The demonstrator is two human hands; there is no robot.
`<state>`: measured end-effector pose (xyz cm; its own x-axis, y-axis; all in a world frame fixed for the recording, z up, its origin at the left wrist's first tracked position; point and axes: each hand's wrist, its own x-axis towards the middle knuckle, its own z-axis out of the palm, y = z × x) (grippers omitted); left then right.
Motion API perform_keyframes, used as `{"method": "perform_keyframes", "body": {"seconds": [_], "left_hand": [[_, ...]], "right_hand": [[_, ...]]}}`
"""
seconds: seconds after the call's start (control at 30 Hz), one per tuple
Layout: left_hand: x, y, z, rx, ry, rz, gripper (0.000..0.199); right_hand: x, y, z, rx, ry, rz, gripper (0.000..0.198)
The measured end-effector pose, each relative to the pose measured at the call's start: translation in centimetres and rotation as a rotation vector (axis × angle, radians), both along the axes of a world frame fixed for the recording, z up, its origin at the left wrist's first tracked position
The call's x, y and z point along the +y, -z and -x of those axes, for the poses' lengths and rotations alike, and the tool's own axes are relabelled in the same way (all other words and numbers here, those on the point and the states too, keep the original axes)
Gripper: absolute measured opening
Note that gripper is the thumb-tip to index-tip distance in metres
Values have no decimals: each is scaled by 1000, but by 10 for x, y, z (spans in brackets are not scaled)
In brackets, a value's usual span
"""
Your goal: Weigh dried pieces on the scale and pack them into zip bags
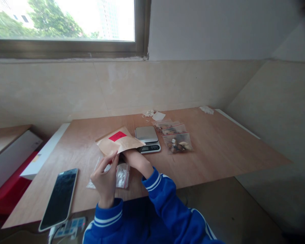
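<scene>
The paper bag (128, 143) is held up over the near middle of the table (213, 145), its red label (117, 136) facing up and its broad side sloping toward the window (66, 20). The left hand (104, 174) has its thumb and forefinger clamped on the near edge of the paper bag, so that the paper lies between the fingertips and the rest of it spreads beyond them, away from the person. The right hand (132, 157) reaches in from the right below that same edge, with the wrist bent to the left; the paper covers its fingers, so I cannot tell whether they are apart, together or gripping something, nor whether they are inside the paper bag or only beneath it. A dark patch shows between the two hands, too shaded to make out. The right corner of the paper bag overlaps the near left part of the scale (146, 134) in this view. Plastic sleeves (122, 176) lie on the table below the hands, partly hidden by the left one. To the right of the scale lie clear pouches (177, 144) with brown and pale pieces inside, and white scraps (149, 113) sit behind it. A phone (59, 198) lies at the near left, well apart from the paper bag.
</scene>
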<state>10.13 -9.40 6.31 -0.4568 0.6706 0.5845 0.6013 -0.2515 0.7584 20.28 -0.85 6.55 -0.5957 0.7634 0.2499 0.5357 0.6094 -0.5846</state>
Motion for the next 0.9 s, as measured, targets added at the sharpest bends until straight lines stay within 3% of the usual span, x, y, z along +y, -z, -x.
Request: {"method": "perform_keyframes", "body": {"seconds": [0.2,0.33,0.67,0.9], "left_hand": [[0,-3,1,52,3,-6,20],[2,-2,1,90,-8,-7,20],[4,-3,-2,141,-14,-6,20],[8,-6,1,136,-44,-7,21]], "right_hand": [[-29,-13,-24,190,83,155,36],[-42,-13,-33,282,164,122,31],[-55,-3,-54,598,150,60,21],[-59,8,-77,861,169,275,13]]}}
